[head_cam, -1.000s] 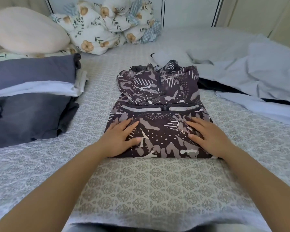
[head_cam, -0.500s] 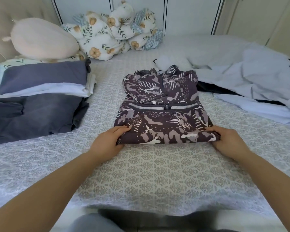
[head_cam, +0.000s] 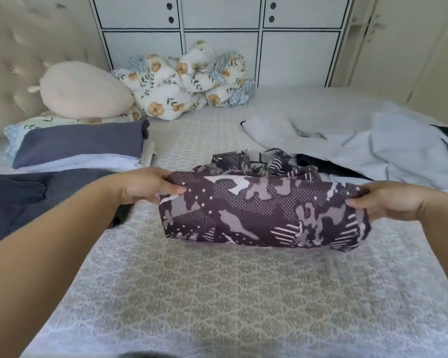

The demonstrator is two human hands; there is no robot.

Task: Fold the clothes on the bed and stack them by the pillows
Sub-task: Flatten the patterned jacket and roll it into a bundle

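Patterned grey bedspread (head_cam: 217, 293) fills the lower view, with a white cabinet (head_cam: 217, 40) and padded headboard (head_cam: 8, 73) behind. Both forearms reach forward, roughly level. Left hand (head_cam: 142, 186) grips the left end of the folded camo jacket (head_cam: 264, 210), thumb on the near face, fingers curled behind. Right hand (head_cam: 391, 202) grips the right end the same way, thumb in front, fingers tucked into the bunched cloth. Jacket is held clear of the bedspread in a short, thick bundle, its near face hanging toward the camera and a looser part showing behind the top edge. Half a second before, the jacket lay flat on the bedspread with the hands pinching its near corners; a second before, both palms were pressed flat on it. Now it is lifted and the head view has risen, showing more cabinet. At left, a stack (head_cam: 80, 148) of folded clothes, dark blue over white, sits beside a dark folded garment (head_cam: 36, 197), both near the cream pillow (head_cam: 83, 91) and floral pillows (head_cam: 181, 86). At right, unfolded pale clothes (head_cam: 360, 140) lie rumpled, with a black piece (head_cam: 326, 166) showing beneath.
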